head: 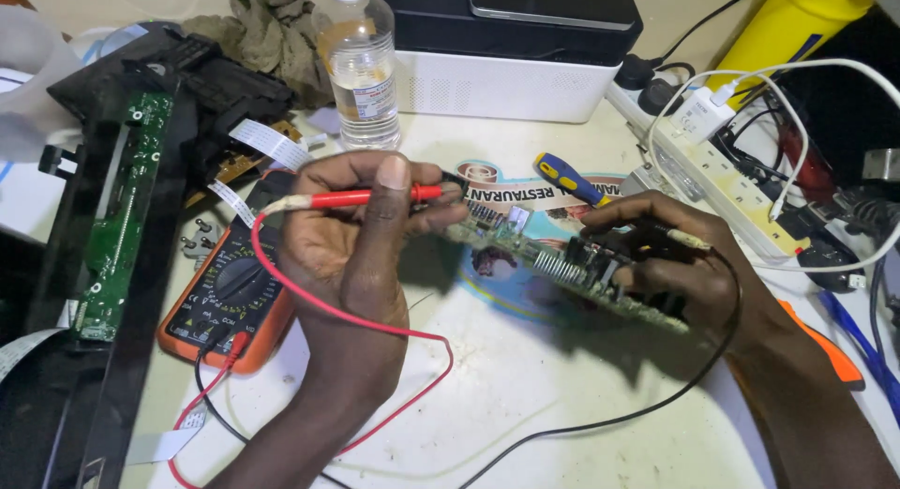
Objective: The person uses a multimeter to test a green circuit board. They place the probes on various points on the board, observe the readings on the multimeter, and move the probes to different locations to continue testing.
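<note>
My left hand (352,236) pinches a red test probe (375,196) between thumb and fingers, its tip pointing right at the near end of a green circuit board (553,264). My right hand (670,264) grips the far right end of that board, holding it tilted above the table, and also holds a black probe (670,236) against it. Red (375,325) and black (637,414) leads trail down to an orange multimeter (225,306) lying at the left.
A black dismantled device with a long green board (117,217) lies at the left. A water bottle (361,67), a rag (272,30) and a printer (511,44) stand behind. A blue-yellow screwdriver (567,178), a power strip (712,165) with cables and a yellow bottle (792,30) are at the right.
</note>
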